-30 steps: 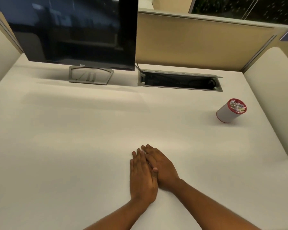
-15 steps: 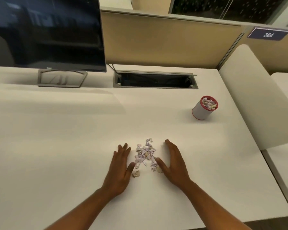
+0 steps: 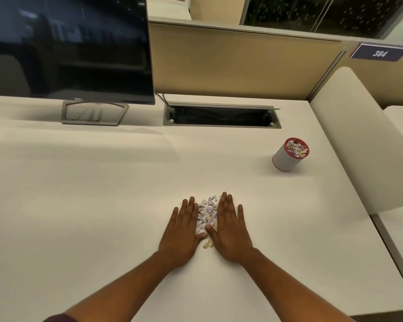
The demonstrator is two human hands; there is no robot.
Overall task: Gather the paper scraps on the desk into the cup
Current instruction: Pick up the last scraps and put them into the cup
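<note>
Since half a second ago our hands have closed in: left hand (image 3: 183, 231) and right hand (image 3: 230, 228) lie flat, fingers extended, flanking crumpled paper scraps (image 3: 206, 213) on the smooth desk (image 3: 79, 194). Cylindrical red-rimmed cup (image 3: 289, 154) stands at 2 o'clock, well apart.

desk (image 3: 102, 194): plain off-white, no pattern. paper scraps (image 3: 207, 212) on it: pale lilac and white mixed, a few cream-tan bits at the near end of the pile. cup (image 3: 286, 158), right of and beyond the pile: white wall, red rim and red base band, filled with the same lilac, white and cream scraps. monitor (image 3: 68, 47), left of the cup: black screen, grey stand. partition (image 3: 242, 63) behind: tan. sign (image 3: 379, 53) there: navy, white numerals.
</note>
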